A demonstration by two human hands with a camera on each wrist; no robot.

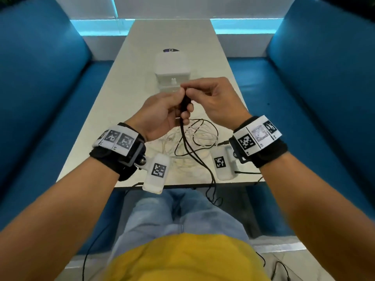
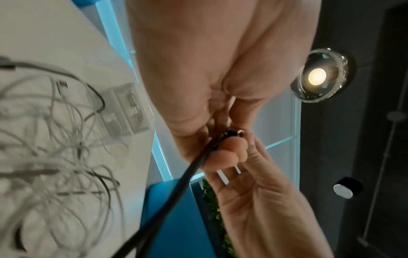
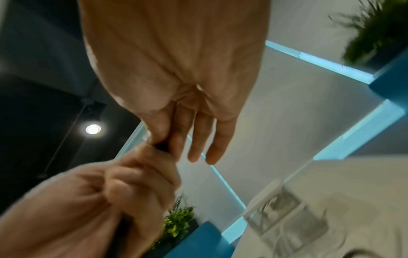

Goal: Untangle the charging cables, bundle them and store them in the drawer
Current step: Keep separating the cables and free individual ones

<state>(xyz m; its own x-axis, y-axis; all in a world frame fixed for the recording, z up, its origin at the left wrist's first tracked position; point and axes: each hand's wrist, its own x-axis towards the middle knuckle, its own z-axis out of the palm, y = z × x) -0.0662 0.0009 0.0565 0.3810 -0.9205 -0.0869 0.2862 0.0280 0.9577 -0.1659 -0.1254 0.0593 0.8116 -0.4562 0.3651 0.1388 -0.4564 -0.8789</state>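
Over the counter [image 1: 142, 57], your left hand [image 1: 162, 114] grips the black cable [image 1: 183, 126] hanging below; right fingers [image 1: 187, 86] pinch its top.

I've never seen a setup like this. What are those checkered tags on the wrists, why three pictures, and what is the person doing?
No machine here: a seated person works with two bare hands. The wristbands carry printed marker squares and a small camera each. The big picture comes from a camera on the head, looking down; the other two look along each hand from the wrists, so they seem tilted and odd.

The left hand grips a folded black cable, and the right hand pinches its top end between thumb and fingers. The rest of that cable hangs down over the table edge toward the lap. On the table lies a tangle of white cables, and farther back stands a small white drawer unit. Blue benches flank the table.
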